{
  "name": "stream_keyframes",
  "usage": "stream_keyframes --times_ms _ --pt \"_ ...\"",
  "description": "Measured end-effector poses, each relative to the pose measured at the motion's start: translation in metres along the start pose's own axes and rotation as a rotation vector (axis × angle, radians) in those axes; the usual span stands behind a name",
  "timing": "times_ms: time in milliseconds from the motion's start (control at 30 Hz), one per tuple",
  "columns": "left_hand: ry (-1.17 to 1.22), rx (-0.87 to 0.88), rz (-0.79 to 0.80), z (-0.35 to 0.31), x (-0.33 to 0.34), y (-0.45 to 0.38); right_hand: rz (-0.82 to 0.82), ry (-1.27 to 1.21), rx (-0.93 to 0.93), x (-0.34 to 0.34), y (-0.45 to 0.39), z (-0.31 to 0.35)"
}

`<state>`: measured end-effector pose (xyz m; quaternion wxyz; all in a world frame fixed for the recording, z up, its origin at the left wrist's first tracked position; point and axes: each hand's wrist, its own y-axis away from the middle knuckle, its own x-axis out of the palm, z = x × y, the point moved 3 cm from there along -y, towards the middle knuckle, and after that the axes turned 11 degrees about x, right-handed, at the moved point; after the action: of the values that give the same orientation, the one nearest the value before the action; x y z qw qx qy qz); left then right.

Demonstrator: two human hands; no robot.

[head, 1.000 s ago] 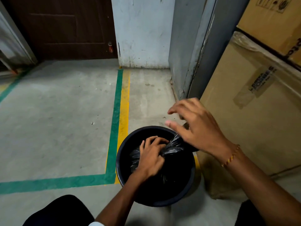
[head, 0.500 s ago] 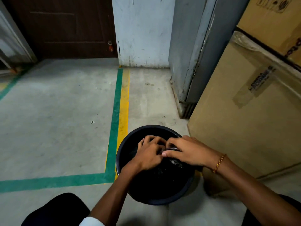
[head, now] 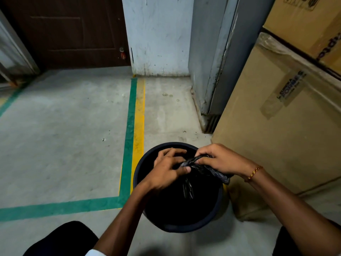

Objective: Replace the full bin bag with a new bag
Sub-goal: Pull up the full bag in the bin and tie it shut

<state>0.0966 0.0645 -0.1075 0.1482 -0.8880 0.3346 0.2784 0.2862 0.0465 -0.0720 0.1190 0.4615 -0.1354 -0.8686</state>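
Over the black bin (head: pixel 140 174), the left hand (head: pixel 166 169) and right hand (head: pixel 224 159) both grip the bin bag's (head: pixel 191 161) twisted neck, fingers (head: pixel 170 151) curled tightly.

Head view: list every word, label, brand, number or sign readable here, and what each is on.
"FORBES": on the clear tape across the lower cardboard box; the smaller print beside it is too blurred to read.
Dark lettering on the upper box: cut off at the frame edge, unreadable.
Handling symbols at that box's top: too small to make out.
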Motion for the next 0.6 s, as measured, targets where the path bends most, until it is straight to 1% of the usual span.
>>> stream_keyframes --times_ms 33,100,133,167,233,300,400,500,533,600 --pt "-0.089 -0.021 -0.062 -0.003 -0.004 -0.001 0.0 -0.08 0.032 0.005 0.0 -0.004" --pt "-0.314 -0.062 -0.138 -0.01 -0.011 -0.002 0.012 -0.234 0.067 0.015 0.001 -0.007" --pt "-0.381 -0.068 -0.17 -0.013 -0.015 -0.003 0.022 -0.308 0.073 0.02 0.003 -0.007" --pt "-0.398 -0.063 -0.203 -0.015 -0.018 -0.003 0.03 -0.387 0.074 0.021 0.006 -0.002" --pt "-0.325 -0.063 -0.253 -0.017 -0.023 -0.004 0.051 -0.582 0.102 0.021 0.014 0.008" --pt "-0.242 -0.099 -0.316 -0.015 -0.027 -0.005 0.117 -0.776 0.173 0.02 0.024 0.019" --pt "-0.124 -0.162 -0.4 -0.017 -0.037 -0.006 0.233 -0.897 0.292 0.029 0.041 0.038" --pt "0.154 -0.185 -0.415 -0.017 -0.047 -0.006 0.283 -1.165 0.379 0.052 0.053 0.056" --pt "0.208 -0.18 -0.412 -0.016 -0.049 -0.006 0.291 -1.246 0.39 0.058 0.056 0.062" --pt "0.214 -0.164 -0.392 -0.017 -0.05 -0.004 0.336 -1.36 0.378 0.068 0.062 0.077"
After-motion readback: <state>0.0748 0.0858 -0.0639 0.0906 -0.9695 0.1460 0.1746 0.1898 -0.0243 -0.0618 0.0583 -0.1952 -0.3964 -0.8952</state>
